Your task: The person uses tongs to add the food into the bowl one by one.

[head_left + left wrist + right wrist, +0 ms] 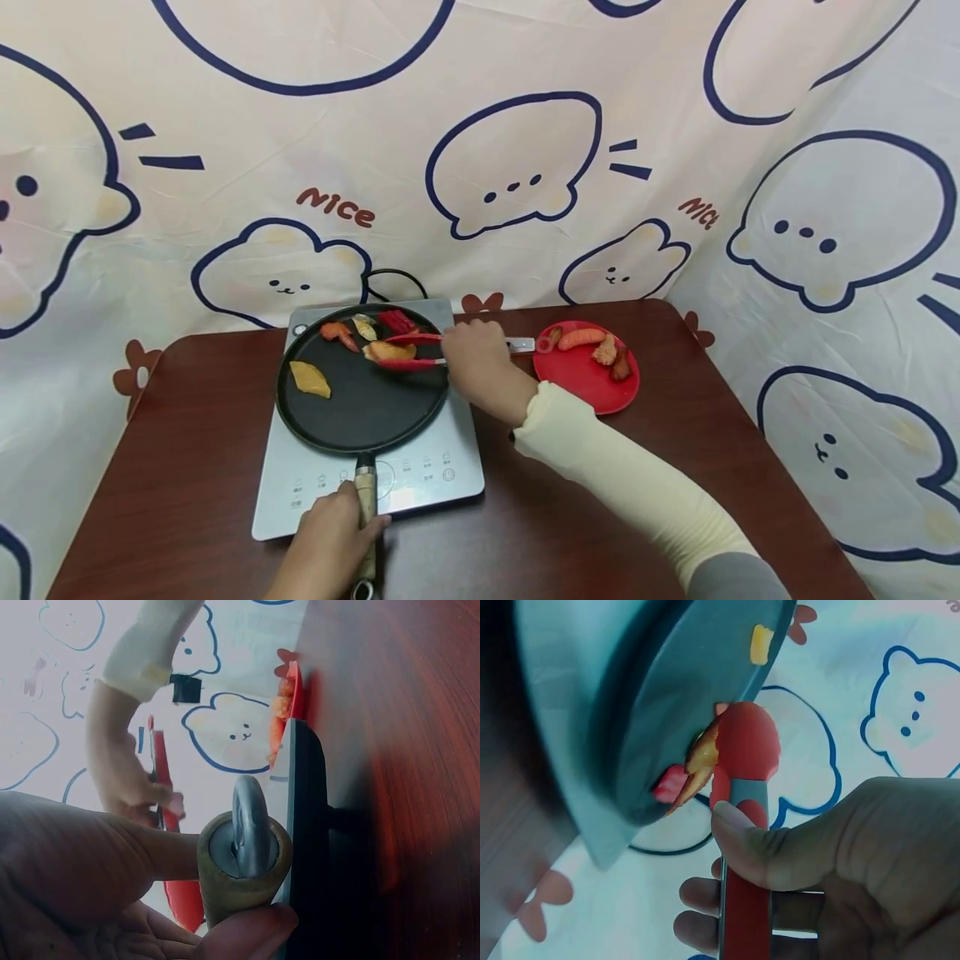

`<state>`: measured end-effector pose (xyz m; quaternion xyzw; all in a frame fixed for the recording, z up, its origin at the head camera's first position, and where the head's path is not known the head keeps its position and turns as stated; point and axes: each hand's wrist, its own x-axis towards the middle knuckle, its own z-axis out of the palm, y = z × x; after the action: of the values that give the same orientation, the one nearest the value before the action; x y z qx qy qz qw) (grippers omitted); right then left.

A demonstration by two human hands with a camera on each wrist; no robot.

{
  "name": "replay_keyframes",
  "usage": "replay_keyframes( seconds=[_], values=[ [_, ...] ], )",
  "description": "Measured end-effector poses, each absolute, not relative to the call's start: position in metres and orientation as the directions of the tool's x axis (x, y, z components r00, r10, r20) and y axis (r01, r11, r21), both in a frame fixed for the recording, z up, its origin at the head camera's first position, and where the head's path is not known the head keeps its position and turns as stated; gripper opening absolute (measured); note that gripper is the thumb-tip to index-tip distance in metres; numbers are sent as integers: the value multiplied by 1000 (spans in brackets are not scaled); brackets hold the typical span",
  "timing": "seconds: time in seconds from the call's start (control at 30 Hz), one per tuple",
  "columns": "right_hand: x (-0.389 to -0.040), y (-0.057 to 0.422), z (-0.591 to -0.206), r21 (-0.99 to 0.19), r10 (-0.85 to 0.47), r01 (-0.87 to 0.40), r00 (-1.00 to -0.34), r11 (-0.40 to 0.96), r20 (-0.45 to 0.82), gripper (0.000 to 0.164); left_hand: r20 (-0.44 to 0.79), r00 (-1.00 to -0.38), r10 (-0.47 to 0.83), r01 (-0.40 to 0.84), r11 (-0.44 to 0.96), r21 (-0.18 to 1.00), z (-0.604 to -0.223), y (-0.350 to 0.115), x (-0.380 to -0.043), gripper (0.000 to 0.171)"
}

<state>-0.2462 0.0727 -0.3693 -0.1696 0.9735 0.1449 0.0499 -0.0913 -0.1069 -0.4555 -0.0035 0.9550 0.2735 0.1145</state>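
My left hand [326, 533] grips the wooden handle [366, 492] of a black frying pan [360, 417]. In the left wrist view, thumb and fingers lie on either side of the handle's end [244, 889], which has a metal ring. My right hand [480, 367] holds red-tipped tongs [748, 746] over the pan's right side. Between the tong heads is a golden-brown food piece [392, 351]. A yellow piece [309, 379], an orange-red piece [340, 335], a pale striped piece [365, 327] and a red piece [396, 321] lie in the pan.
Under the pan is a silver induction cooker [420, 479] on a dark wooden table [172, 467]. Right of it, a red plate [581, 387] bears a sausage [581, 337] and several browned pieces. A printed cloth [480, 258] hangs behind, with a black cord [401, 273] before it.
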Motion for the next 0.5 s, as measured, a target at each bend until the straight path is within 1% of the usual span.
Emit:
replay_keyframes(
  seconds=[0.17, 0.23, 0.37, 0.5],
  values=[
    [-247, 49, -368, 313, -319, -357, -933, 880, -166, 22, -277, -960, 42, -110, 853, 511, -455, -106, -94, 50],
    [-246, 42, -367, 330, -321, -359, -933, 873, -165, 20, -286, -957, 40, -117, 853, 508, -455, -105, -94, 50],
    [-243, 27, -368, 371, -316, -360, -933, 856, -175, 21, -298, -954, 35, -123, 860, 495, -455, -105, -95, 50],
    [-242, 15, -369, 388, -302, -357, -933, 849, -197, 19, -314, -949, 30, -131, 868, 479, -455, -104, -96, 52]
  ],
)
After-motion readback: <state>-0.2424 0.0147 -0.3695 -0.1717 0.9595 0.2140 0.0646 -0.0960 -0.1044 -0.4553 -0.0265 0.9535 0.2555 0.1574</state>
